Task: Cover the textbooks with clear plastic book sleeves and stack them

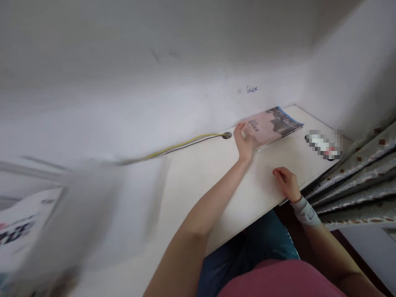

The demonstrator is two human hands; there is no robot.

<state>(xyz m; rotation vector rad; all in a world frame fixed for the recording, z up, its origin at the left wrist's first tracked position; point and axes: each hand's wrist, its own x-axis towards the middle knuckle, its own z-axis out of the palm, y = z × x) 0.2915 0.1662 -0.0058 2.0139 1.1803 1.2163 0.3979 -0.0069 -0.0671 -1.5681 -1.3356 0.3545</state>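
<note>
Toward the back right of the white desk lies a small stack of books (pixel 262 126), the top one with a pinkish cover, a dark building picture and a blue edge. My left hand (pixel 244 142) grips the left end of this stack, its thumb and fingers around the edge. The fingers' far side is hidden under the books. Nearer the desk's front edge, my right hand (pixel 286 181) hovers with its fingers curled in, and nothing shows in them. A light grey band wraps the right wrist.
A pixelated object (pixel 323 145) lies at the desk's right end, beside patterned curtains (pixel 355 173). Yellow and black cables (pixel 185 142) run along the wall into a round desk hole (pixel 227 135). Blurred white sheets or panels (pixel 130 206) stand at left. The desk (pixel 192 177) meets the wall behind.
</note>
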